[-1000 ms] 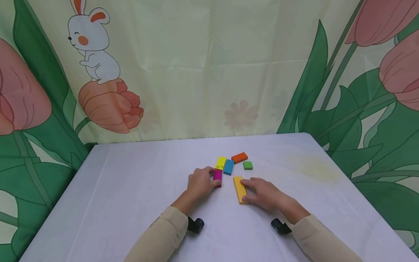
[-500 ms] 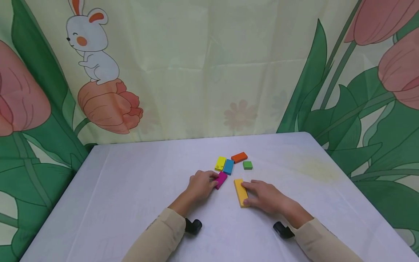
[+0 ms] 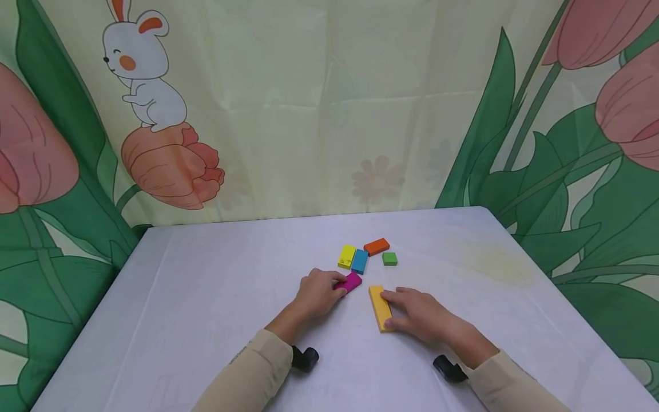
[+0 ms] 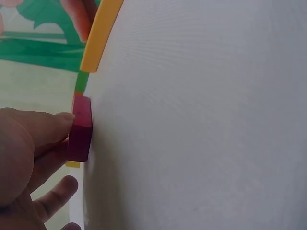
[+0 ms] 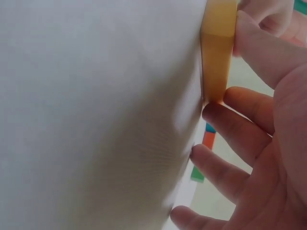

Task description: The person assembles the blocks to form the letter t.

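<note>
In the head view my left hand [image 3: 317, 290] pinches a magenta block [image 3: 352, 282] between thumb and fingers, just in front of a blue block [image 3: 360, 261]. The left wrist view shows the magenta block [image 4: 81, 129] low over the white cloth, thumb on its near side. To the right, a long orange-yellow block [image 3: 380, 309] lies flat, its right side against the thumb and index finger of my right hand [image 3: 419, 312]. From the right wrist the thumb and fingertips sit along the orange-yellow block [image 5: 217, 62], the other fingers spread.
Behind the hands lie a yellow block [image 3: 347, 257] beside the blue one, an orange block [image 3: 377, 246] and a small green block [image 3: 389, 259]. All rest on a white-covered table [image 3: 206, 297]. A printed curtain [image 3: 288, 114] hangs behind its far edge.
The magenta block has turned clockwise and moved away from the yellow block, toward the right. My right hand has drawn the orange-yellow block slightly nearer. The other blocks have stayed put.
</note>
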A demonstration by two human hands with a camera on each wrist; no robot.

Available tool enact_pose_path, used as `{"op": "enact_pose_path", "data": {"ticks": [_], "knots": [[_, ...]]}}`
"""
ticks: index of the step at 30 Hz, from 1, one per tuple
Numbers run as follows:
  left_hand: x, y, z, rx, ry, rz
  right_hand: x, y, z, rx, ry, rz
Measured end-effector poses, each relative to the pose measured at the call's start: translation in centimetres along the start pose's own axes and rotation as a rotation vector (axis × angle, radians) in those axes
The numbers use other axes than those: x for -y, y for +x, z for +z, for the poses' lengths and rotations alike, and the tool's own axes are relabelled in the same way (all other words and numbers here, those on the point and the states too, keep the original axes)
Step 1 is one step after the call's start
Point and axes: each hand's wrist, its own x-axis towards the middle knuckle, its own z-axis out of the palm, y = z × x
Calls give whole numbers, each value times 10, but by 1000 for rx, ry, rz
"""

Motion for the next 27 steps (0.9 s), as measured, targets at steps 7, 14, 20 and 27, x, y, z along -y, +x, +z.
{"op": "enact_pose_path", "data": {"ticks": [7, 14, 20, 27], "knots": [[-1, -3, 0, 29, -18, 24, 0, -7, 1, 7, -15, 1], [-5, -5, 2, 64, -56, 27, 1, -9, 1, 6, -22, -25], [-7, -7, 1, 78, -53, 31, 1, -10, 2, 11, -14, -42], [-11, -7, 4, 91, -43, 47, 0, -13, 2, 24, -5, -32]]}}
